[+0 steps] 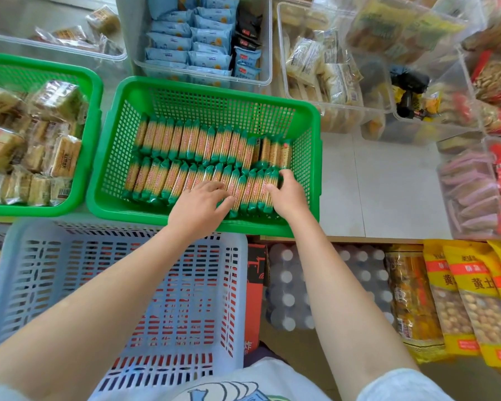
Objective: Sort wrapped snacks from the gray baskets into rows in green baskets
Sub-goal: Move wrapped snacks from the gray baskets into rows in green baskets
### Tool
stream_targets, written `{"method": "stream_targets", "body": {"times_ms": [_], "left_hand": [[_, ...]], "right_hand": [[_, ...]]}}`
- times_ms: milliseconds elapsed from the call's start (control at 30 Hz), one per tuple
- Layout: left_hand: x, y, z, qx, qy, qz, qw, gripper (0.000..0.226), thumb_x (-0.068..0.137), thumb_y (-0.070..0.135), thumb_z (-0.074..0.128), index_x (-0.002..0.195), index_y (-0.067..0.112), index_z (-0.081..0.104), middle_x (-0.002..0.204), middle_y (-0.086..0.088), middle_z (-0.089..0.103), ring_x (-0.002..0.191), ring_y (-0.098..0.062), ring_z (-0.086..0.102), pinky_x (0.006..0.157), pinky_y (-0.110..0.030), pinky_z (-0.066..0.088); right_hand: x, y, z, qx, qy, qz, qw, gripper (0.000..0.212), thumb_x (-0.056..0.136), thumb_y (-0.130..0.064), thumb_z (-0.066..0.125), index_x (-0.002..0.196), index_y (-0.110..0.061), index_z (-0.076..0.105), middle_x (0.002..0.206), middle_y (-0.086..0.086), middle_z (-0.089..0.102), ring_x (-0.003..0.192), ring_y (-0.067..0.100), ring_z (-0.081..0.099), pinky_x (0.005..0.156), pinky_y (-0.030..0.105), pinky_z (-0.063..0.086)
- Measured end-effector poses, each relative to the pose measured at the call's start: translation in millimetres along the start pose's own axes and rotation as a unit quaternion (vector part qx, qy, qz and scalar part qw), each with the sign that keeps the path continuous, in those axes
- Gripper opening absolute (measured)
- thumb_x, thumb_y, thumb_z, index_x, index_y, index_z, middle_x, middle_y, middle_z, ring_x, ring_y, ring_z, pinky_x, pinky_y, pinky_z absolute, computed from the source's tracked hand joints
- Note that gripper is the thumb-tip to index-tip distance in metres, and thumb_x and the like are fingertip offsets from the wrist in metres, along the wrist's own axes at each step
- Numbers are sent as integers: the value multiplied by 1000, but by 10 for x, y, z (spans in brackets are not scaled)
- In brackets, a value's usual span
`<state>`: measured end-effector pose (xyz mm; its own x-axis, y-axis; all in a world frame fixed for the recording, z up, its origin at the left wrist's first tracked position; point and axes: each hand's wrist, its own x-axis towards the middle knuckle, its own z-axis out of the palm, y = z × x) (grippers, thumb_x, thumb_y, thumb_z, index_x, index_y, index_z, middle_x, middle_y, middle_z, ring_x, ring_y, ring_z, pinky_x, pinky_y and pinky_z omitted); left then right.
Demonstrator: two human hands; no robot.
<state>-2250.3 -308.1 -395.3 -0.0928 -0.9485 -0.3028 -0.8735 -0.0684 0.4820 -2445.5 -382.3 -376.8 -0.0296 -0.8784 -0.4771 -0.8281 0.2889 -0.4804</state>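
Left green basket [97, 91] cut off leftward

Both bare forearms reached forward and up from the bottom of the view, converging on the near-right part of the green basket [214, 88]. The left hand [198, 205] lay palm down over the basket's near row, fingers spread and nearly straight, thumb angled out to the right. The right hand [287, 195] sat just to the right of it, close to the basket's right wall, fingers curled down over the row's end, thumb pointing left. The two hands stayed apart, a narrow gap between them. Short pale sleeves showed at both upper arms.
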Motion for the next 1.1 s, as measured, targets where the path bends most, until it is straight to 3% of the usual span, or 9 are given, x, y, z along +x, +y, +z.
{"method": "stream_targets", "body": {"times_ms": [167, 233, 300, 400, 600, 700, 767, 867, 1100], "left_hand": [[5, 15, 2, 14, 3, -1, 1000, 52, 105, 49, 29, 136, 22, 60, 153, 1, 45, 143, -16, 35, 113, -47, 35], [4, 16, 2, 13, 6, -2, 1000, 52, 104, 50, 29, 135, 22, 61, 153, 1, 46, 142, -16, 35, 113, -47, 35], [-1, 18, -4, 11, 9, -3, 1000, 52, 104, 50, 29, 135, 22, 60, 153, 1, 45, 143, -16, 35, 113, -47, 35], [-1, 31, -20, 13, -6, -5, 1000, 53, 103, 53, 30, 143, 27, 52, 160, 2, 35, 147, -17, 28, 115, -47, 31], [193, 96, -70, 55, -63, 6, 996, 66, 99, 50, 48, 157, 32, 24, 168, 6, 8, 155, -18, 1, 123, -52, 7], [341, 204, -56, 54, -57, 11, 997, 64, 98, 47, 51, 156, 28, 28, 167, 3, 14, 154, -20, 7, 122, -53, 11], [397, 265, -37, 47, -32, 1, 998, 60, 98, 45, 52, 152, 27, 34, 163, -2, 23, 151, -23, 17, 119, -53, 19], [437, 335, 0, 71, -23, -8, 997, 63, 99, 46, 48, 156, 36, 24, 156, -8, 27, 144, -28, 24, 113, -52, 25], [668, 430, 32, 137, -37, -48, 989, 54, 101, 58, 34, 152, 42, 25, 150, -15, 31, 138, -33, 29, 105, -55, 36]], "right_hand": [[101, -31, -45, -55, -15, 20, 998, 43, 104, -23, 48, 146, -14, 41, 121, 14, 63, 91, 32, 69, 78, 42, 58], [142, -67, -74, -32, -22, 31, 999, 43, 103, -19, 51, 145, -18, 42, 116, 12, 64, 77, 27, 70, 65, 38, 59], [157, -90, -97, 13, -36, 49, 998, 45, 104, -16, 50, 148, -21, 41, 112, 13, 67, 63, 21, 68, 51, 30, 54], [156, -95, -107, 15, -51, 50, 997, 49, 105, -23, 44, 154, -21, 35, 117, 13, 67, 56, 16, 62, 46, 26, 48], [164, -97, -109, -43, -74, -2, 996, 51, 105, -30, 42, 155, -25, 30, 112, 11, 66, 58, 18, 57, 50, 28, 46], [155, -106, -92, -70, -80, -17, 994, 48, 104, -34, 42, 150, -28, 34, 114, 8, 64, 60, 18, 54, 57, 31, 43], [139, -116, -97, -75, -85, -11, 994, 39, 103, -35, 41, 141, -24, 44, 102, 7, 65, 61, 18, 54, 56, 31, 41], [124, -116, -101, -100, -88, -16, 991, 32, 104, -36, 41, 130, -20, 52, 87, 2, 62, 61, 17, 54, 53, 31, 37], [102, -49, -145, -70, -119, 15, 990, 53, 102, -25, 53, 149, -15, 28, 117, 13, 63, 82, 25, 67, 77, 45, 59]]}}
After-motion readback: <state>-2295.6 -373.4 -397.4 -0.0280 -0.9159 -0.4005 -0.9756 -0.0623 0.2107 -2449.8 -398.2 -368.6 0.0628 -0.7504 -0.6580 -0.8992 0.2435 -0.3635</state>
